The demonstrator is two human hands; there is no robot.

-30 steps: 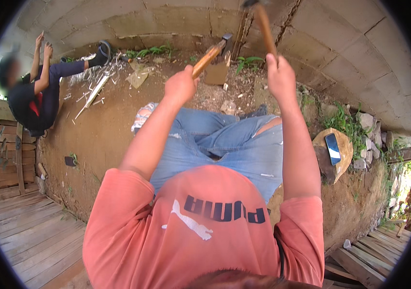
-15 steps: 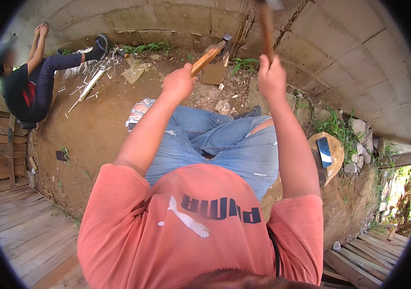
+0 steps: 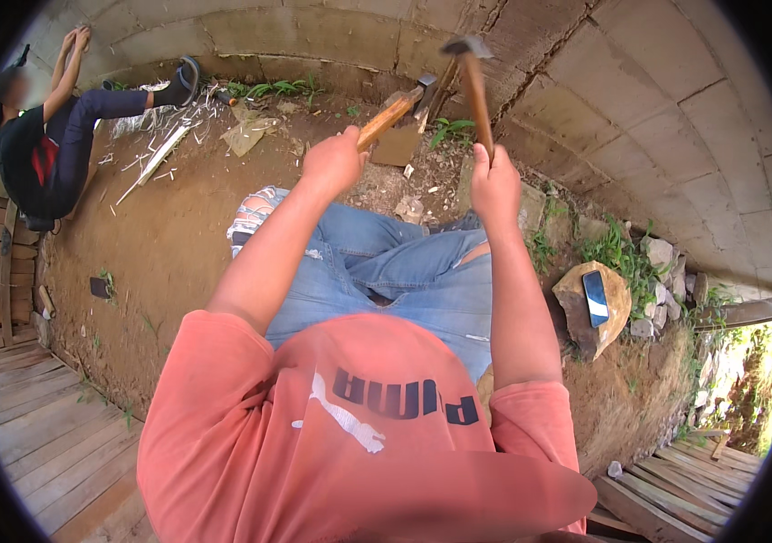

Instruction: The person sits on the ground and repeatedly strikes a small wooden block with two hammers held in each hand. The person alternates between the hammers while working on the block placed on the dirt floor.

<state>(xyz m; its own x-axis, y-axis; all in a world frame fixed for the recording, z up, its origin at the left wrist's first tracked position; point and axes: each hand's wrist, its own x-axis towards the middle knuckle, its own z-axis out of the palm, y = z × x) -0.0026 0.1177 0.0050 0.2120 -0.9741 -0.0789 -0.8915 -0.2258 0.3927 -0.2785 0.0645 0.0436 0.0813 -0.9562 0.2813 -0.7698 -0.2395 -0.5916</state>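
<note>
In my right hand (image 3: 496,188), closed round the lower end of its wooden handle, a hammer (image 3: 476,95) stands raised with its metal head up. My left hand (image 3: 333,163) is closed on a wooden-handled tool (image 3: 388,119), which slants up and away to the right. At that tool's far end is a small dark metal piece (image 3: 426,81); I cannot make out its exact kind. The hammer head is apart from it, higher and to the right. Just beyond my left hand, a flat brown piece (image 3: 397,145) lies on the dirt.
A block wall (image 3: 331,41) curves across the far side. Another person (image 3: 42,154) sits at the far left beside pale wood strips (image 3: 155,163). A phone (image 3: 595,299) rests on a rock (image 3: 616,312) at right. Wooden planks (image 3: 51,425) lie at lower left.
My right hand and the hammer have shifted left and a little nearer, bringing the hammer head fully into view. My left hand keeps its hold on the wooden-handled tool, almost unmoved.
</note>
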